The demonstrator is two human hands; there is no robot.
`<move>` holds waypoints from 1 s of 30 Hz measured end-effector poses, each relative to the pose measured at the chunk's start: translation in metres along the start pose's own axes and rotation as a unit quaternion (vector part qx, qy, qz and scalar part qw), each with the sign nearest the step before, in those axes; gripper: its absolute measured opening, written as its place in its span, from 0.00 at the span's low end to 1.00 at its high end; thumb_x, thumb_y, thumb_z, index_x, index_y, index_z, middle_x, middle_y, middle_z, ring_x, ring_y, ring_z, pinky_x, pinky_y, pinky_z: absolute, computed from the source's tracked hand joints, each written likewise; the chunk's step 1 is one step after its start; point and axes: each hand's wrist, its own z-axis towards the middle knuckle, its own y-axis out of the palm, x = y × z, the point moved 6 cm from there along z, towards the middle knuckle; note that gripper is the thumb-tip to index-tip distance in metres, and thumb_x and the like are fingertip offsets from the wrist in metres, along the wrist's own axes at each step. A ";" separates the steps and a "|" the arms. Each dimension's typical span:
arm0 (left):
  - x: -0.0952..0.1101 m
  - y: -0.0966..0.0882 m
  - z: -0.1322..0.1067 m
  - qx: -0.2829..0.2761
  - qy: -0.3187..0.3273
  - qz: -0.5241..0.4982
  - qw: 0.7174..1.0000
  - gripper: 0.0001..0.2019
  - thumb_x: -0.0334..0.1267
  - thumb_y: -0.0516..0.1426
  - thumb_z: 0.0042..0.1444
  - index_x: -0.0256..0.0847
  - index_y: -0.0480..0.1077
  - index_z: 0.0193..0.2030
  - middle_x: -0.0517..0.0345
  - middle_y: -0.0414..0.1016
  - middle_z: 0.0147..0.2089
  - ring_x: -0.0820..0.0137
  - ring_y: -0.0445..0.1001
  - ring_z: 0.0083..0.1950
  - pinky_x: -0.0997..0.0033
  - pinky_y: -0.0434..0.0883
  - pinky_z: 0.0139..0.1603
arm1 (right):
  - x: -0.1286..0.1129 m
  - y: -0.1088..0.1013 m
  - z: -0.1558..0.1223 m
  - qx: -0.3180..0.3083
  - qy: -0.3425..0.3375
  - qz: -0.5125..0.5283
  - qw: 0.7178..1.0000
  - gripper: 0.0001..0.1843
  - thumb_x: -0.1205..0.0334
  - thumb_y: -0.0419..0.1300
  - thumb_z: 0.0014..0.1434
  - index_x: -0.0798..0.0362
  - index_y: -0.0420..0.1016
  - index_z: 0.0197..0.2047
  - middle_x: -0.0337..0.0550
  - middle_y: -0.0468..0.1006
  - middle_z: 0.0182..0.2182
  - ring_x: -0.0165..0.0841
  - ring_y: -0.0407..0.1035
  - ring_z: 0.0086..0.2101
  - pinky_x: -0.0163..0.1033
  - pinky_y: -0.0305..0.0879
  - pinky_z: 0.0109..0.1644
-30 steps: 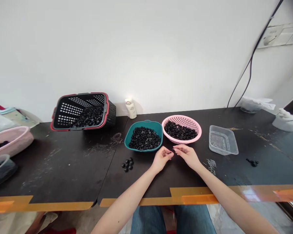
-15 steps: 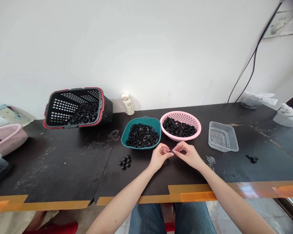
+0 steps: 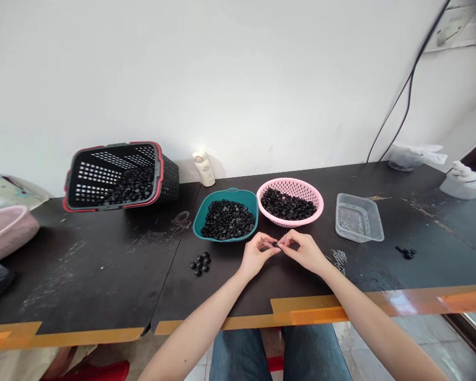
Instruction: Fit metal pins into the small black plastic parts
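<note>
Black discs [image 3: 199, 264] lie on the counter [image 3: 222, 286], left of the left hand [image 3: 257, 256], which pinches a small black piece [image 3: 275, 244] at its fingertips. The right hand [image 3: 303, 253], fingertips pinched, meets the piece's right side; whether it grips anything is too small to tell. Metal pins [image 3: 339, 257] lie beside the right forearm.

A dark table [image 3: 103, 286] carries a teal basin [image 3: 244, 198], pink basket [image 3: 289, 185], clear tub [image 3: 363, 209] and black discs [image 3: 199, 264].

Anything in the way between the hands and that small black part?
Nothing visible: the left hand and right hand meet at the small black part. The teal basket and pink basket sit beyond them.
</note>
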 end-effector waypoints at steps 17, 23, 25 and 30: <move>-0.008 -0.002 -0.001 0.006 -0.035 -0.024 0.999 0.12 0.40 0.65 0.47 0.36 0.71 0.35 0.56 0.76 0.34 0.71 0.74 0.35 0.67 0.72 0.43 | 0.007 -0.002 0.000 0.006 -0.001 -0.019 1.000 0.05 0.58 0.58 0.58 0.48 0.72 0.38 0.42 0.79 0.34 0.36 0.74 0.34 0.42 0.71 0.40; -0.009 0.004 -0.001 -0.011 -0.064 -0.105 0.992 0.14 0.41 0.65 0.47 0.35 0.71 0.37 0.56 0.76 0.34 0.71 0.75 0.36 0.66 0.72 0.44 | 0.018 -0.001 0.001 0.017 0.050 0.082 0.995 0.16 0.57 0.64 0.53 0.50 0.72 0.45 0.42 0.80 0.33 0.36 0.75 0.34 0.42 0.72 0.42; -0.009 0.005 -0.001 -0.009 -0.073 -0.127 0.989 0.15 0.42 0.65 0.47 0.35 0.71 0.37 0.56 0.76 0.34 0.71 0.75 0.36 0.67 0.73 0.42 | 0.019 0.000 0.001 0.013 0.052 0.080 0.995 0.14 0.56 0.64 0.52 0.52 0.74 0.42 0.43 0.80 0.33 0.35 0.74 0.33 0.42 0.72 0.40; -0.008 0.002 -0.001 0.003 -0.115 -0.168 0.979 0.16 0.45 0.64 0.48 0.34 0.70 0.37 0.53 0.77 0.37 0.75 0.73 0.33 0.72 0.72 0.40 | 0.016 -0.022 0.014 0.066 0.043 0.054 0.995 0.13 0.54 0.62 0.55 0.53 0.75 0.41 0.44 0.80 0.34 0.35 0.74 0.33 0.41 0.72 0.39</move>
